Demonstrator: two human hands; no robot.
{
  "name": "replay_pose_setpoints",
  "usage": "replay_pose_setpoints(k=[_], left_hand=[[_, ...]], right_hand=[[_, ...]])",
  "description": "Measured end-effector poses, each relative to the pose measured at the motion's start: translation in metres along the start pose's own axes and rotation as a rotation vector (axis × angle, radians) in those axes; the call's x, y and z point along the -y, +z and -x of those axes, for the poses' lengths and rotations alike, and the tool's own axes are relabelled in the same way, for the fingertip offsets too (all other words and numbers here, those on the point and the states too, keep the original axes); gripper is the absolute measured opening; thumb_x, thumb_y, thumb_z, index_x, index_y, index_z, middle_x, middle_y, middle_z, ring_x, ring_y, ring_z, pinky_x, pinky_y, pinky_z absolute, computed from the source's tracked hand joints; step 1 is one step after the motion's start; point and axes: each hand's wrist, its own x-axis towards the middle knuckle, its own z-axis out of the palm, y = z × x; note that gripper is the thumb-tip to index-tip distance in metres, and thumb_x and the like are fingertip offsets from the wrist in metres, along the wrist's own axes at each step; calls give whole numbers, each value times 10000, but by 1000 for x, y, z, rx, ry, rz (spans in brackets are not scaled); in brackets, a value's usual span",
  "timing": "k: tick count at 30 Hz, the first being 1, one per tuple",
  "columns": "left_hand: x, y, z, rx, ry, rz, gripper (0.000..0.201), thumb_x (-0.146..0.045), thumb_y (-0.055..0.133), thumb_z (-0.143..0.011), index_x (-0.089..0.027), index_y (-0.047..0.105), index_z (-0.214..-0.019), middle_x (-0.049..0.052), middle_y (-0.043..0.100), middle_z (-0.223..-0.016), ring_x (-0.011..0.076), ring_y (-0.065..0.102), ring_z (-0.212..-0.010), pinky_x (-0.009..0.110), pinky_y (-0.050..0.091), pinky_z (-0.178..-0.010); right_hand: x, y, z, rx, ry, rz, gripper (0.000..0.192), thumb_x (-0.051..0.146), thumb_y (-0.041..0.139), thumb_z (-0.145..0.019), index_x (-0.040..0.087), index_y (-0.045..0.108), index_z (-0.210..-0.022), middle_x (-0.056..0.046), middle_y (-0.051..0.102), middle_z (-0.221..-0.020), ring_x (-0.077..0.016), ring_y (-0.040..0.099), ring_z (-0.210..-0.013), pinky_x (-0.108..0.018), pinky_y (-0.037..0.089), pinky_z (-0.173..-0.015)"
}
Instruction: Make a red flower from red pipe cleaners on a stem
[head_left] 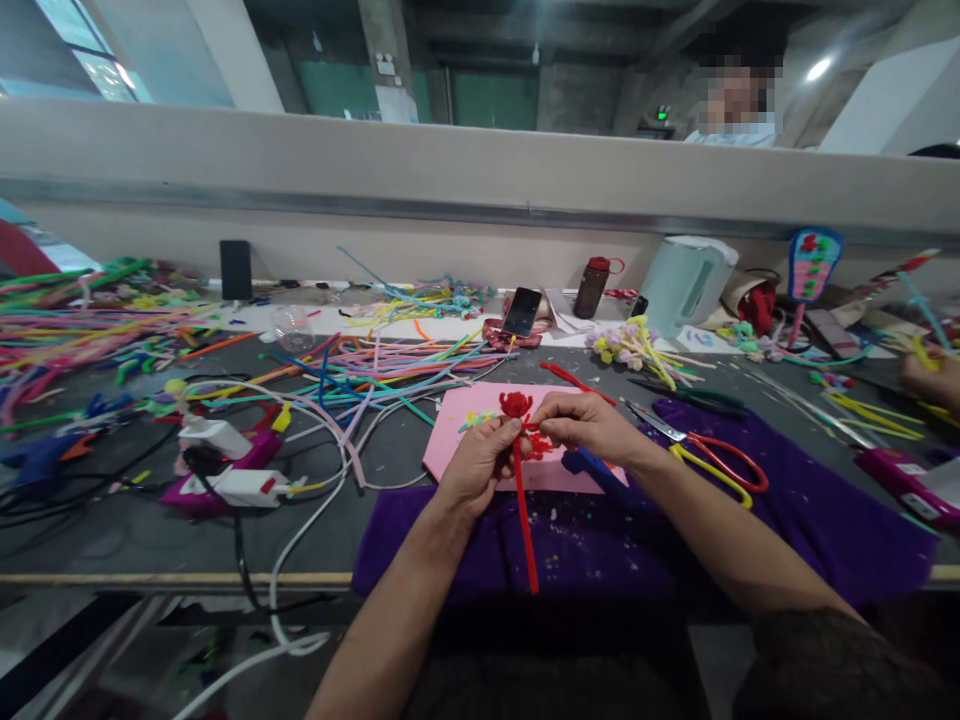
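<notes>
Both hands meet over the pink sheet [469, 450] on the worktop [390, 455]. The left hand [474, 468] has its fingers closed on a red pipe-cleaner flower [520, 470] — stem hanging toward the purple cloth [825, 520]. The right hand [589, 425] pinches the red petals beside the stem. Scissors [712, 455] lie just right.

two hands [480, 462], one scissors [705, 452], one bottle [592, 286], one phone [521, 312]

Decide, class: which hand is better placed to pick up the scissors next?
Right. The right hand is beside the scissors, while the left hand keeps its grip on the red pipe-cleaner stem.
</notes>
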Motion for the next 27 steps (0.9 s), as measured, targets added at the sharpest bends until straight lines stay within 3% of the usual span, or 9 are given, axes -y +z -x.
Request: replay_pose_setpoints(k=[5, 14, 21, 27], left_hand=[[1, 0, 0, 2, 37, 5, 261, -377, 632, -694, -132, 545, -720, -29, 556, -563, 19, 391, -381, 138, 238, -334], [0, 3, 2, 8, -15, 12, 276, -392, 649, -667, -140, 545, -714, -37, 558, -532, 20, 391, -358, 145, 236, -335], [2, 1, 0, -88, 68, -24, 297, -403, 661, -651, -131, 546, -684, -28, 572, -553, 19, 399, -378, 148, 242, -347], [3, 3, 1, -39, 104, -83, 294, -407, 641, -673, -126, 558, -692, -16, 585, -574, 21, 400, -377, 153, 262, -357]], right_hand=[[-1, -3, -1, -104, 78, -64, 165, 293, 649, -700, 134, 606, -707, 29, 514, -571, -64, 428, -482, -184, 328, -429], [-6, -2, -2, 72, 133, -303, 196, 318, 631, -718, 127, 589, -721, 22, 530, -576, -65, 444, -481, -190, 342, -453], [-9, 1, -4, -32, 113, -289, 241, 347, 549, -787, 134, 609, -882, -2, 576, -631, -85, 513, -536, -183, 378, -459], [-10, 10, -4, -52, 70, -201, 203, 320, 630, -723, 135, 584, -795, 13, 582, -624, -69, 478, -505, -183, 368, -458]])
